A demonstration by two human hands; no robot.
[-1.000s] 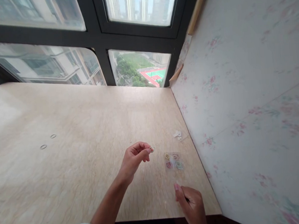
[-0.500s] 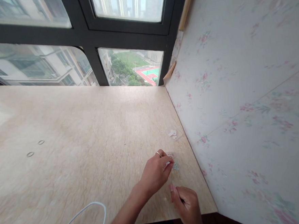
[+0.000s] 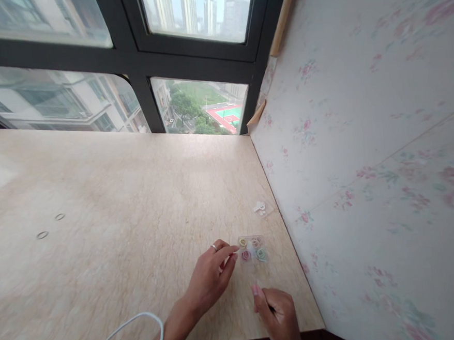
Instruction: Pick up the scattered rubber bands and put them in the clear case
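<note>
A small clear divided box [image 3: 252, 263] lies near the right end of the counter. Its compartments hold little loops in yellow, pale pink, deeper pink and mint green. My left hand [image 3: 211, 274], with a ring on one finger, reaches in from the left. Its index finger and thumb are stretched out with a gap between them, their tips at the box's left edge; whether they touch it I cannot tell. Below the box my right hand [image 3: 278, 311] is curled into a fist, thumb laid on top. Anything inside that fist is hidden.
Beyond the box, a clear case [image 3: 266, 211] with a white piece [image 3: 259, 207] lies by the floral wall [image 3: 346, 156]. Two thin rings [image 3: 42, 235] rest at far left on the marbled counter [image 3: 135, 197]. A white cable [image 3: 124, 321] loops at the front edge.
My left hand has drawn back leftward from over the box, uncovering its compartments. Its finger and thumb have parted. The right fist keeps its shape, and the view has shifted slightly.
</note>
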